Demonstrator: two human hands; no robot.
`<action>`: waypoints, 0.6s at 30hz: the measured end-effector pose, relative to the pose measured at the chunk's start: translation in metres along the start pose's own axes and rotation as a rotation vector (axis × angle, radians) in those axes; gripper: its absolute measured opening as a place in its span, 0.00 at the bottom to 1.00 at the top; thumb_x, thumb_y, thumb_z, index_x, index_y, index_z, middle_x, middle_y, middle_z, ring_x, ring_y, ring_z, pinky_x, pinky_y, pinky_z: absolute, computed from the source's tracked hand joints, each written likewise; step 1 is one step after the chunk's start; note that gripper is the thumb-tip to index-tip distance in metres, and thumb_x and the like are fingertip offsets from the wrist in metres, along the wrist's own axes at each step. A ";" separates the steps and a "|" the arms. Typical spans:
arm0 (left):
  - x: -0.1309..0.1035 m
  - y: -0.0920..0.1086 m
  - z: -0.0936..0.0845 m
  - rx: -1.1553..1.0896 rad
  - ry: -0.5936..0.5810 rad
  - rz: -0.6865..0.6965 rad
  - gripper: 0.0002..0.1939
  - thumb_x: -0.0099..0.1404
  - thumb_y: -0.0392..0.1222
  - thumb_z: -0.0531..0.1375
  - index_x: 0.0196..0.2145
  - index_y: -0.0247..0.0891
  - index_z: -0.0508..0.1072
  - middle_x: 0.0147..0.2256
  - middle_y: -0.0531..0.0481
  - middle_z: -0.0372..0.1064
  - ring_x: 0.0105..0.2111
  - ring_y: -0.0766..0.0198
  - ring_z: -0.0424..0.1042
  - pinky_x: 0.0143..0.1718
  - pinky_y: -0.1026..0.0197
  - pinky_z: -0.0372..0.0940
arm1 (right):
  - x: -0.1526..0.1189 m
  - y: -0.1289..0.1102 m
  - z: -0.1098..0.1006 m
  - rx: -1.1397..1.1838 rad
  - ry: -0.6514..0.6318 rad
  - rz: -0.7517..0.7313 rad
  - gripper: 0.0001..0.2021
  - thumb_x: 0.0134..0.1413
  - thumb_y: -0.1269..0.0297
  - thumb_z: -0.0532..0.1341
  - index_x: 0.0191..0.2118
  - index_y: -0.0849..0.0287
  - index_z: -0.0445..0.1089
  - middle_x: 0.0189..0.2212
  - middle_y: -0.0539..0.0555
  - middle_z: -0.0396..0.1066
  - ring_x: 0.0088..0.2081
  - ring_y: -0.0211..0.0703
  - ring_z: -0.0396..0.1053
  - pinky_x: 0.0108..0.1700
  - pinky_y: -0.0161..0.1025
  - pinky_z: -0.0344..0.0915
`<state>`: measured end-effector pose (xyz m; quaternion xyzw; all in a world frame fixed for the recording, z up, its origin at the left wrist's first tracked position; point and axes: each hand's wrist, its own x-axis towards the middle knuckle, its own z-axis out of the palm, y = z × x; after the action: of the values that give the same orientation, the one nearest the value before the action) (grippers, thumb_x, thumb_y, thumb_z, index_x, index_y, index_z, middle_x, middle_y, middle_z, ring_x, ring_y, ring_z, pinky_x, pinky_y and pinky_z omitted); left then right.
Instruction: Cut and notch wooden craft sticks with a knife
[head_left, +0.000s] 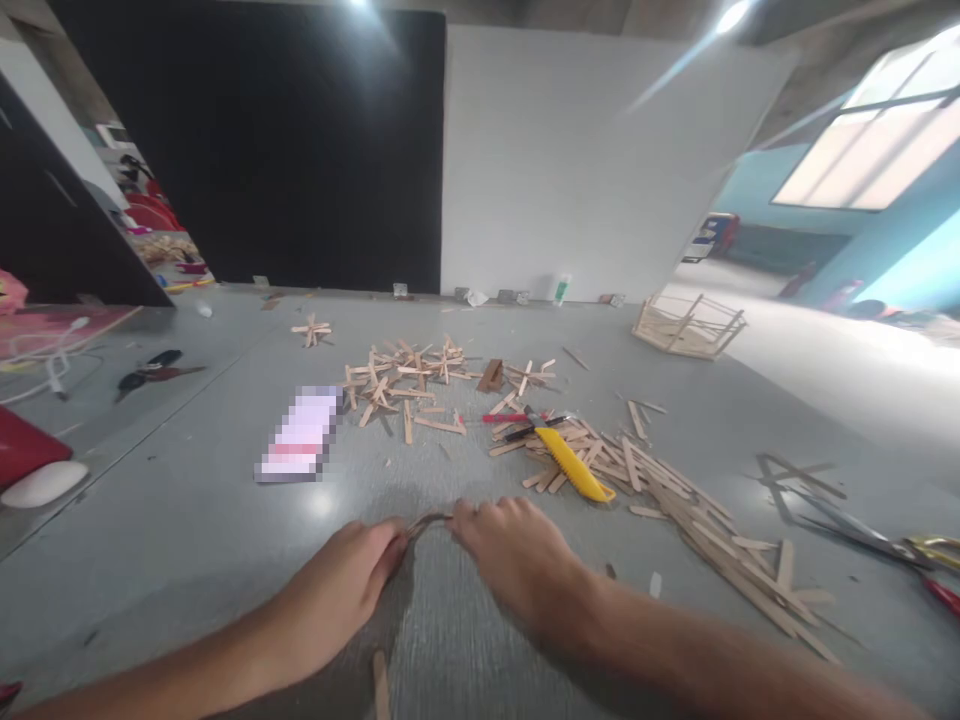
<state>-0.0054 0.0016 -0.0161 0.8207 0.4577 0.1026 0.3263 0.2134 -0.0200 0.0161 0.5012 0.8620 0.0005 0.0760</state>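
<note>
Bench (pixel 225 400): grey, hard, finely streaked; one straight seam crosses its left side.
Stick heap (pixel 679 500): flat pale wood, overlapping lengthwise, trailing from the middle of your bench toward its near right corner.
Stick cluster (pixel 411 393): similar pieces, splayed and crossing, between your hands and the far edge.
Lattice frame (pixel 679 345): thin wooden members, many-sided base, near the bench's far right corner.
Your right hand (pixel 521 550): back uppermost, fingers curled, fingertips pinching one end of a strip.
Your left hand (pixel 352 570): thumb and fingers pressed together on the opposite end of that strip.
Phone (pixel 304 430): flat, rectangular, its screen pixelated, left of centre and slanting toward the far edge.
Cutter (pixel 574 465): yellow, ridged handle, lying on the heap; its handle end points toward the near right.
Strip (pixel 429 518): slender, brownish, smoothly bowed; material too blurred to tell. You have it between your two hands, over the near middle of the bench. Its long axis runs left to right, roughly along the far edge, with the arch bulging toward that edge.
</note>
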 end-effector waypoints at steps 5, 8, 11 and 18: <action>0.001 0.002 -0.001 -0.058 -0.035 -0.012 0.22 0.77 0.50 0.44 0.30 0.41 0.67 0.24 0.52 0.69 0.27 0.61 0.68 0.28 0.63 0.55 | -0.002 -0.005 0.001 -0.028 0.021 -0.077 0.07 0.61 0.77 0.62 0.40 0.59 0.75 0.33 0.52 0.79 0.29 0.46 0.79 0.23 0.40 0.63; 0.001 0.010 -0.004 -0.105 -0.055 -0.020 0.23 0.77 0.52 0.42 0.29 0.41 0.66 0.23 0.53 0.66 0.25 0.61 0.66 0.26 0.63 0.55 | -0.005 -0.005 -0.003 -0.055 0.061 -0.092 0.04 0.61 0.74 0.63 0.37 0.60 0.74 0.31 0.52 0.78 0.29 0.45 0.77 0.22 0.41 0.59; 0.005 0.019 -0.002 -0.137 -0.031 -0.038 0.24 0.76 0.53 0.41 0.30 0.41 0.66 0.24 0.54 0.65 0.24 0.62 0.64 0.26 0.64 0.55 | -0.011 0.005 -0.009 -0.089 0.116 -0.104 0.02 0.62 0.73 0.63 0.39 0.61 0.73 0.28 0.52 0.76 0.27 0.45 0.76 0.23 0.42 0.59; 0.023 0.012 0.023 0.012 0.035 0.062 0.25 0.76 0.55 0.41 0.28 0.40 0.64 0.25 0.52 0.69 0.26 0.62 0.63 0.29 0.62 0.52 | -0.022 0.019 0.001 -0.171 0.279 -0.101 0.08 0.52 0.78 0.65 0.35 0.60 0.69 0.26 0.52 0.74 0.25 0.45 0.73 0.23 0.40 0.58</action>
<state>0.0261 0.0061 -0.0293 0.8346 0.4381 0.1241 0.3099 0.2407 -0.0298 0.0192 0.4439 0.8852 0.1394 -0.0023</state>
